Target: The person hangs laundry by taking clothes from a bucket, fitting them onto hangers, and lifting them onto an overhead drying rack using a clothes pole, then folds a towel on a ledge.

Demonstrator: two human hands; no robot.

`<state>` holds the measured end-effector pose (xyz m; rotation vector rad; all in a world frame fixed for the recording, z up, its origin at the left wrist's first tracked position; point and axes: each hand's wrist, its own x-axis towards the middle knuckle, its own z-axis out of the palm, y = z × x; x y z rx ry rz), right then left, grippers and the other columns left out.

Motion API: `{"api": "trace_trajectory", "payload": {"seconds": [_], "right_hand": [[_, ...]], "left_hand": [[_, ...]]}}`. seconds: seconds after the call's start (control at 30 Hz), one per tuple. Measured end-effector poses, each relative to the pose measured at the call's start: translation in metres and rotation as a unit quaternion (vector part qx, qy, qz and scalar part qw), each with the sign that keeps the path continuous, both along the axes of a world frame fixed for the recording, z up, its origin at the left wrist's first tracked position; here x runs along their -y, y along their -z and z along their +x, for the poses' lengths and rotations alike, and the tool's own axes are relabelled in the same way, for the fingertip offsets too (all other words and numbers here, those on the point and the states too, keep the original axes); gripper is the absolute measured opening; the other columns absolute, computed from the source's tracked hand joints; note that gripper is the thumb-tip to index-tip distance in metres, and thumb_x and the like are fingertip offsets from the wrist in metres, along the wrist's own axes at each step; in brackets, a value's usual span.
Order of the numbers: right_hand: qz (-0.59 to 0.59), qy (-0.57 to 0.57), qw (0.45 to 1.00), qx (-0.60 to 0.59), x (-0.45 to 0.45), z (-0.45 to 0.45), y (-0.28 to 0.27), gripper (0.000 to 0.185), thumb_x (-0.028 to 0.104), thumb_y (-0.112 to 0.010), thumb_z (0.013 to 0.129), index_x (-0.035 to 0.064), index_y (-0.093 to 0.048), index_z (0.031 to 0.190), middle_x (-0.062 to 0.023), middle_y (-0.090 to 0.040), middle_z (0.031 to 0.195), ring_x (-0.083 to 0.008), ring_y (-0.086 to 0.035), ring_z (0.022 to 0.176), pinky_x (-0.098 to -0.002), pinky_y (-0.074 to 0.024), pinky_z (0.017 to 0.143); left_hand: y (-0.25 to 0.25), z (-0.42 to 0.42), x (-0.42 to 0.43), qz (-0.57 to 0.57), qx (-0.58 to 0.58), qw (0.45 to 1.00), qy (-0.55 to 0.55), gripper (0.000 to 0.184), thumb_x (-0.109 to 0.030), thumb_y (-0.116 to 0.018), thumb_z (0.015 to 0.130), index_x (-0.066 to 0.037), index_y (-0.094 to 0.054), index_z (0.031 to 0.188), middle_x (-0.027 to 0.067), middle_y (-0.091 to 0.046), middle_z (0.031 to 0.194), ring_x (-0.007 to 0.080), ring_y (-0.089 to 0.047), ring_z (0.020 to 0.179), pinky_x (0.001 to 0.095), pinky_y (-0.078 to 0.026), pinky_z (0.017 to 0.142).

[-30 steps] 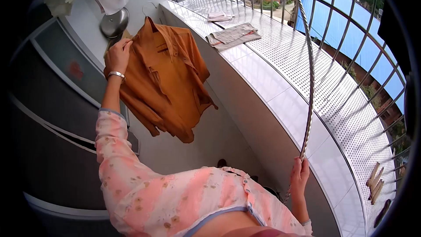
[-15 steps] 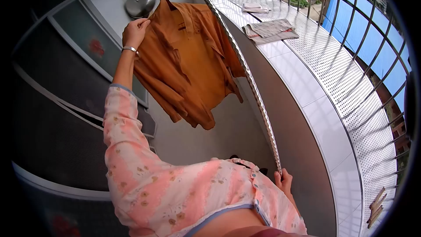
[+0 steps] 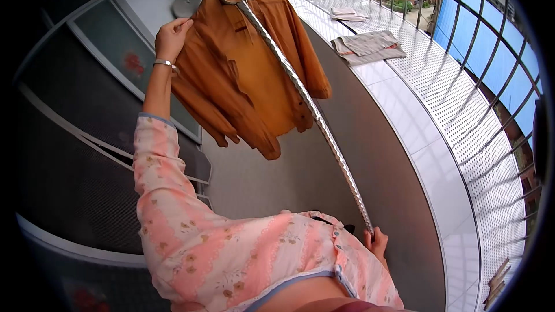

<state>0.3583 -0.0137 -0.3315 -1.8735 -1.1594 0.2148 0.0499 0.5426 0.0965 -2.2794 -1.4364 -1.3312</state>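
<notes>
Left fingers (image 3: 184,23) pinch the brown shirt (image 3: 248,89) while right fingers (image 3: 378,236) seem curled around the hooked pole (image 3: 317,114).

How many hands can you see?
2. The left hand pinches the brown shirt near its shoulder. The right hand grips the lower end of the silver pole. No other hands show.

Daylight is falling through metal bars (image 3: 461,4) onto a perforated ledge (image 3: 462,127). A grey floor (image 3: 260,185) is lying beside a low wall (image 3: 376,156).
</notes>
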Motion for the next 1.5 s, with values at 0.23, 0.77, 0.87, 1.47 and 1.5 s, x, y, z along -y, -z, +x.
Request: {"api": "trace_trajectory", "payload": {"seconds": [0.23,0.77,0.87,1.47,1.5], "right_hand": [[0.008,-0.002,1.000,-0.012,-0.003,0.001,-0.003,0.029,0.015,-0.069,0.080,0.0055,-0.046,0.065,-0.0127,-0.046,0.050,-0.0280,-0.049,0.041,-0.0355,-0.0384,0.043],[0.025,0.000,1.000,-0.001,0.007,0.011,0.001,0.024,0.012,-0.069,0.080,0.0044,-0.050,0.068,-0.0126,-0.047,0.052,-0.0271,-0.049,0.042,-0.0351,-0.0384,0.043],[0.025,-0.003,1.000,-0.009,0.009,0.010,0.000,0.024,0.012,-0.068,0.081,0.0043,-0.050,0.068,-0.0125,-0.047,0.052,-0.0271,-0.049,0.042,-0.0349,-0.0384,0.043],[0.112,0.027,0.989,-0.091,-0.013,0.001,-0.061,0.024,0.013,-0.068,0.080,0.0037,-0.051,0.067,-0.0077,-0.043,0.049,-0.0167,-0.041,0.041,-0.0298,-0.0353,0.042],[0.119,0.041,0.988,-0.087,-0.021,0.002,-0.076,0.025,0.013,-0.069,0.081,0.0036,-0.050,0.067,-0.0073,-0.042,0.049,-0.0153,-0.039,0.042,-0.0293,-0.0347,0.043]], "left_hand": [[0.001,0.000,-0.009,0.007,0.032,0.999,0.038,0.029,-0.036,-0.070,0.083,-0.011,-0.073,0.098,0.0053,-0.071,0.080,0.0137,-0.064,0.070,0.0280,-0.048,0.065],[-0.012,0.021,0.013,0.007,0.033,0.999,0.028,0.027,-0.027,-0.073,0.084,-0.003,-0.072,0.096,-0.0040,-0.062,0.070,0.0036,-0.048,0.062,0.0213,-0.041,0.057],[-0.012,0.019,0.007,0.028,0.039,0.998,0.046,0.027,-0.032,-0.072,0.083,-0.007,-0.073,0.094,-0.0028,-0.059,0.065,0.0064,-0.047,0.059,0.0245,-0.040,0.055],[-0.159,0.080,0.027,0.176,0.003,0.963,0.202,0.026,-0.016,-0.057,0.095,-0.005,-0.063,0.118,0.0038,-0.068,0.101,0.0123,-0.063,0.098,0.0246,-0.047,0.088],[-0.178,0.087,0.017,0.313,-0.052,0.912,0.259,0.036,-0.019,-0.056,0.095,-0.010,-0.055,0.130,0.0089,-0.063,0.116,0.0204,-0.057,0.114,0.0303,-0.045,0.095]]}}
